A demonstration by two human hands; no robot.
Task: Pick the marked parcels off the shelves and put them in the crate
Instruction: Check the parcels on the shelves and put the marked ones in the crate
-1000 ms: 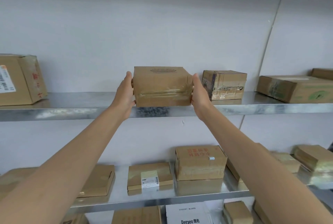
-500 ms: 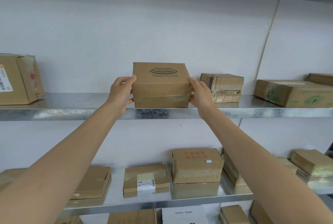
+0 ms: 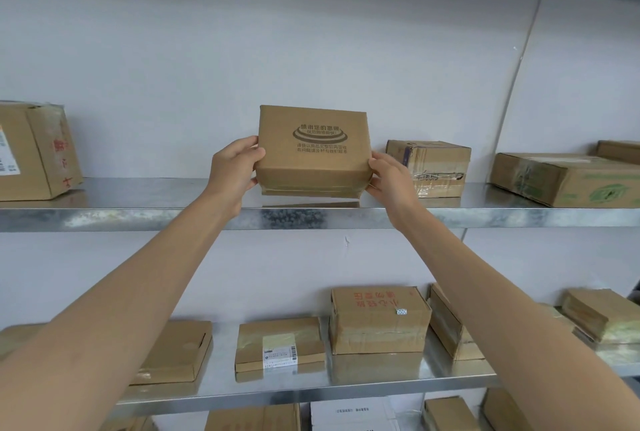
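Head view shows us the pick step in hand. We find the printed parcel point(image 3: 313, 150) at the front of the upper shelf point(image 3: 138, 219), tipped so its printed face looks toward us; whether its lower edge rests on the metal we cannot tell. The left hand point(image 3: 232, 170) and right hand point(image 3: 391, 181) each curl round a lower side edge, clamped on it. No crate is in view. We judge the next move calls for drawing the parcel clear of the taped box point(image 3: 429, 167) beside it, then lowering it.
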